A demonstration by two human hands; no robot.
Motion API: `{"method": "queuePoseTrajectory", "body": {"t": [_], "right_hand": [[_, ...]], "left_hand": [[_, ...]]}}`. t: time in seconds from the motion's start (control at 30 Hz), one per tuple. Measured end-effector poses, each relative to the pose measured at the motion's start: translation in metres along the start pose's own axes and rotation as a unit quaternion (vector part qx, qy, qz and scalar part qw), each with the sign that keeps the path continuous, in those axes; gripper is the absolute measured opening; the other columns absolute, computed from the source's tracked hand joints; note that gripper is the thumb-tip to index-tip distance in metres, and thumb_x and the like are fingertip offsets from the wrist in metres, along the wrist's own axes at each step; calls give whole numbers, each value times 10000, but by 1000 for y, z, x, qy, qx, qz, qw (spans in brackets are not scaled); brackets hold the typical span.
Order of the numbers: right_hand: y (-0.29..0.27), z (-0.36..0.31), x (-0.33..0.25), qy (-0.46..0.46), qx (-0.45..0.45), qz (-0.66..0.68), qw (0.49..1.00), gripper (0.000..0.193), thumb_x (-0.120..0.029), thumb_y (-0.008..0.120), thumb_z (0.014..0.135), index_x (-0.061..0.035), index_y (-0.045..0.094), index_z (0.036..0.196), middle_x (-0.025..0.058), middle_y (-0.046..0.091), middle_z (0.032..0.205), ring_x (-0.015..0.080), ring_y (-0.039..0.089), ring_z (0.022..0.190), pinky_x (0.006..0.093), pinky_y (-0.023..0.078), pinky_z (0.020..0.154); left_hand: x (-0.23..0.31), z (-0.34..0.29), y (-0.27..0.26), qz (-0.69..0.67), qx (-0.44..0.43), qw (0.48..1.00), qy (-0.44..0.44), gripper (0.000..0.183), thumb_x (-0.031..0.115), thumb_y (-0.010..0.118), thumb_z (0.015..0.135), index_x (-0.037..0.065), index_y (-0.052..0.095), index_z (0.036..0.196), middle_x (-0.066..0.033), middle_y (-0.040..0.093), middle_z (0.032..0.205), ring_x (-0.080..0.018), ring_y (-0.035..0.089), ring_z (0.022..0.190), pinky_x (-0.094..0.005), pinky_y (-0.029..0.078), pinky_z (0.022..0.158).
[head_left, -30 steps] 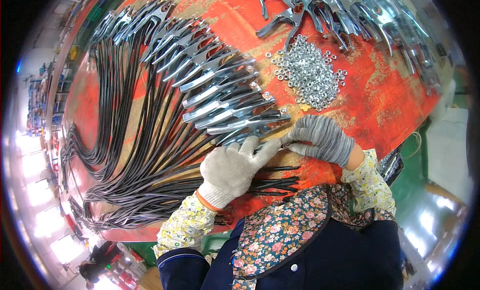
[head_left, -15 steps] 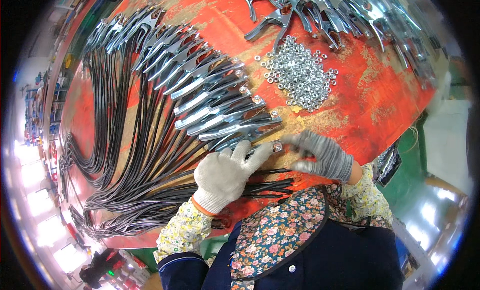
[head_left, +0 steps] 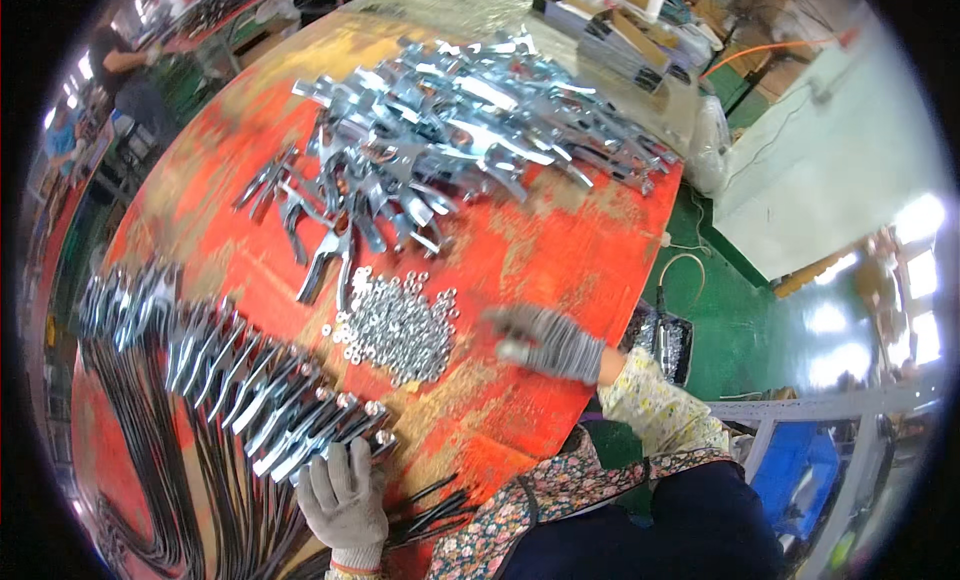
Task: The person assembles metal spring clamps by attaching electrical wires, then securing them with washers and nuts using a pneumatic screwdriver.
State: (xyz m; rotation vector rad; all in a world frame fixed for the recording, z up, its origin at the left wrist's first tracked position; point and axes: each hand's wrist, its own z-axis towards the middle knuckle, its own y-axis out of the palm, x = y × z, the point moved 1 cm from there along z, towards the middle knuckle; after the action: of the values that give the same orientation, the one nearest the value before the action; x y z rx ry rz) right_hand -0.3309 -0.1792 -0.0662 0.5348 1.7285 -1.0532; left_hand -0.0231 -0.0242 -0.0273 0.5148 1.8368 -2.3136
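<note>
My left hand (head_left: 345, 505), in a pale knitted glove, lies with its fingers stretched out over the near end of a row of metal spring clamps (head_left: 262, 420). Black cables (head_left: 175, 450) run down from these clamps. Whether the fingers press on the last clamp is hard to see. My right hand (head_left: 550, 342), in a grey glove, hovers over the red tabletop (head_left: 500, 405). Its thumb and fingers look apart, with nothing visible between them, though the fingertips are blurred. Just left of it lies a heap of small silver nuts (head_left: 400, 330).
A large pile of loose metal clamps (head_left: 450, 120) covers the table's far part. Several black cable ends (head_left: 440, 510) lie by my left hand. A dark box of metal parts (head_left: 672, 345) is beyond the right edge. Other people (head_left: 125, 70) are at the far left.
The view has swung up and to the right, so the table appears lower and further left. My right hand has moved away from the clamp row to beside the nuts.
</note>
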Motion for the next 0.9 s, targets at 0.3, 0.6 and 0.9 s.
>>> {"method": "queuePoseTrajectory", "body": {"t": [0.3, 0.6, 0.9], "right_hand": [[-243, 5, 124, 110, 594, -369, 707, 683, -333, 723, 797, -85, 443, 1369, 145, 481, 1369, 302, 416, 1283, 385, 305, 1098], [-368, -3, 197, 243, 194, -675, 669, 466, -347, 555, 897, -129, 532, 1308, 55, 634, 1203, 241, 598, 1116, 371, 440, 982], [-217, 46, 188, -188, 436, -310, 824, 332, -269, 556, 907, -82, 559, 1182, 22, 614, 1036, 173, 593, 938, 342, 445, 901]], "left_hand": [[-4, 3, 25, -85, -48, 995, -6, 765, 255, 715, 605, 129, 468, 1318, -93, 495, 1331, -336, 392, 1286, -521, 236, 1147], [-11, 8, 4, -127, -59, 990, 21, 639, 397, 729, 702, 121, 541, 1247, -105, 534, 1266, -339, 467, 1186, -502, 330, 1053], [-21, -59, -7, -209, -186, 960, 26, 151, 305, 637, 813, 189, 648, 908, 7, 661, 774, -195, 646, 748, -353, 490, 622]]}}
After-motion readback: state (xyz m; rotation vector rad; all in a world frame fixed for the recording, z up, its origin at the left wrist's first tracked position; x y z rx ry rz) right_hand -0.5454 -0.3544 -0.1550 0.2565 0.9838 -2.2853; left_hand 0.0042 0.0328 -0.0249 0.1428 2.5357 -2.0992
